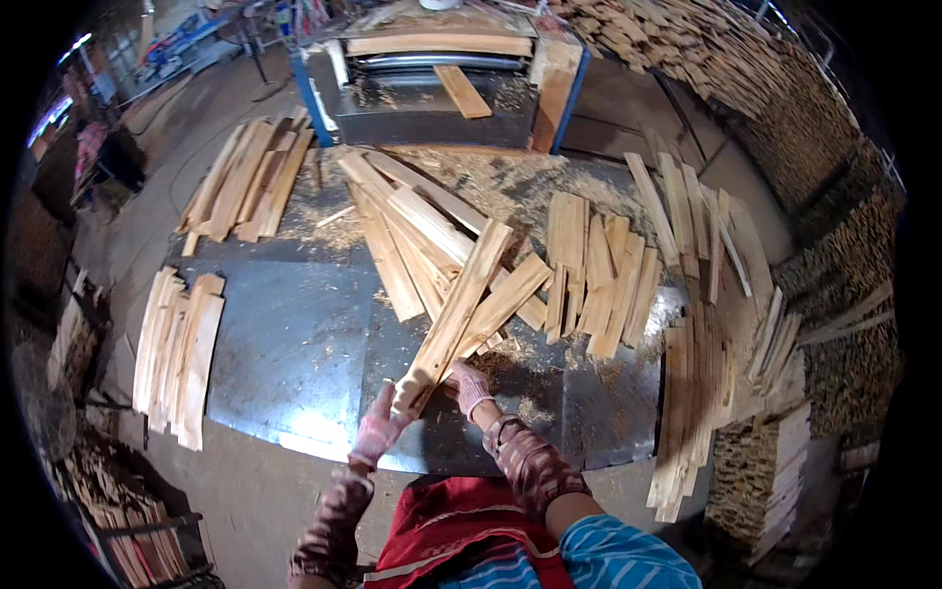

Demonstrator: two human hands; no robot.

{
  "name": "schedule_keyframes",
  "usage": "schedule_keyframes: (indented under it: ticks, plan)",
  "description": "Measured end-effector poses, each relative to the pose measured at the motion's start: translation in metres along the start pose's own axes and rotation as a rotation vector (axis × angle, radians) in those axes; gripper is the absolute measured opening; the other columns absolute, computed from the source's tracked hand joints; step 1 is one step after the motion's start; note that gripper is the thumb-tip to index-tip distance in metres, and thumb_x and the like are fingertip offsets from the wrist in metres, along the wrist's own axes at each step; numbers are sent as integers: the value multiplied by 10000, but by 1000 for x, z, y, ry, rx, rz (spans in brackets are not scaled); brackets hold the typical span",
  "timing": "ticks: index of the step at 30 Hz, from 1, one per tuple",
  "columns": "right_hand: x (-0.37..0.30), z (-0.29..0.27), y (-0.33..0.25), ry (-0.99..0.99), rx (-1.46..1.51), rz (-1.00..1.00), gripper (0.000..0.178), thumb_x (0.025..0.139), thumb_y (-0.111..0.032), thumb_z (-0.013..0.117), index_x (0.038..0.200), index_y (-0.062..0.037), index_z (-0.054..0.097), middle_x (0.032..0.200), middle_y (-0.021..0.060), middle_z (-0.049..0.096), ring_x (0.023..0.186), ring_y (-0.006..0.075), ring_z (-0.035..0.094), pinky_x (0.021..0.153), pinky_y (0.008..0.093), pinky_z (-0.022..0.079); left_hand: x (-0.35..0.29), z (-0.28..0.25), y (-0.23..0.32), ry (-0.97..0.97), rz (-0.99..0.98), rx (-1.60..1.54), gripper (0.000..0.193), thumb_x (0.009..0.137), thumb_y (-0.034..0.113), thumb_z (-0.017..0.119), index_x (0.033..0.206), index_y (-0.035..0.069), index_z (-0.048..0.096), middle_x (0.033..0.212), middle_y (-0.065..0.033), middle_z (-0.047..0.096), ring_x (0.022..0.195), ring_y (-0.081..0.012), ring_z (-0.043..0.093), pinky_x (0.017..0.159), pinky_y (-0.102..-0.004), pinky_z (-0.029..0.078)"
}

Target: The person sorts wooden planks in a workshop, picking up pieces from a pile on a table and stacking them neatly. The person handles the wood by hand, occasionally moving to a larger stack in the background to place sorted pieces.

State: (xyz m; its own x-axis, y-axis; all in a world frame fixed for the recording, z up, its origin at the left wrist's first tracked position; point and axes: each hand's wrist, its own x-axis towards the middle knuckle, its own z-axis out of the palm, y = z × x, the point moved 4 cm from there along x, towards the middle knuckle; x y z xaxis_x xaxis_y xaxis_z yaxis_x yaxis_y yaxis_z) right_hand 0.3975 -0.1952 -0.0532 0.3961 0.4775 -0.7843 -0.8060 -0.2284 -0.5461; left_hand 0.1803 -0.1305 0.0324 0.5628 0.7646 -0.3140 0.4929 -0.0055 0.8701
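Observation:
A long wooden board [461, 299] slants from the middle of the metal table toward me, its near end between my two hands. My left hand [380, 428], in a pale pink glove, grips that near end from the left, its thumb along the edge. My right hand [469, 387], gloved alike, is closed on the board's right edge; its fingertips are partly hidden. Beneath the board, a shorter board [508, 302] slants off to the right. Behind them a loose heap of boards [397, 231] lies crisscrossed on the table.
A planer [432, 118] stands at the far side, one board [461, 91] on its bed. Board stacks lie at far left [250, 177], near left [180, 348], right [603, 270] and the right edge [687, 402]. Shavings [520, 187] litter the metal tabletop [285, 344].

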Motion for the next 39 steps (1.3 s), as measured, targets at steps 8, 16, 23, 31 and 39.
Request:
schedule_keyframes:
  ticks: [8, 16, 23, 31, 39]
  plan:
    - [28, -38, 9, -72, -293, -313, 289, 933, -295, 648, 1031, -26, 684, 956, 80, 702, 831, 232, 672, 729, 395, 553, 121, 44, 23, -372, -288, 479, 797, 771, 512, 768, 1406, 110, 502, 1307, -204, 609, 1222, -306, 583, 1012, -369, 466]
    - [-7, -38, -10, 271, -23, -269, 318, 912, -199, 627, 1176, -25, 667, 903, 33, 670, 843, 180, 633, 777, 326, 520, 104, 43, -14, -264, -361, -500, 227, 894, 117, 660, 1075, -12, 707, 960, -26, 699, 872, -132, 639, 797, -271, 511]
    - [-75, -112, -36, 464, -189, -464, 245, 909, -171, 603, 1028, 12, 714, 896, 36, 686, 844, 136, 612, 752, 301, 490, 103, 28, 50, -150, -224, -588, 194, 911, 175, 673, 1039, 30, 695, 877, -9, 674, 754, -110, 622, 645, -253, 509]
    - [-193, -123, -2, 235, 397, -357, 308, 957, -292, 554, 1065, -30, 677, 861, 38, 651, 736, 168, 624, 673, 327, 529, 165, 27, 87, -176, -304, -810, 299, 924, 97, 614, 1176, -58, 656, 1016, -116, 702, 872, -219, 674, 772, -321, 557]
    - [-178, -296, -95, 1018, -390, -392, 576, 934, -431, 588, 1311, -2, 516, 1015, 161, 658, 1041, 352, 633, 876, 437, 505, 182, 33, 114, -317, -338, -912, 441, 941, 41, 524, 1354, -109, 487, 1225, -168, 640, 1110, -253, 644, 990, -349, 518]
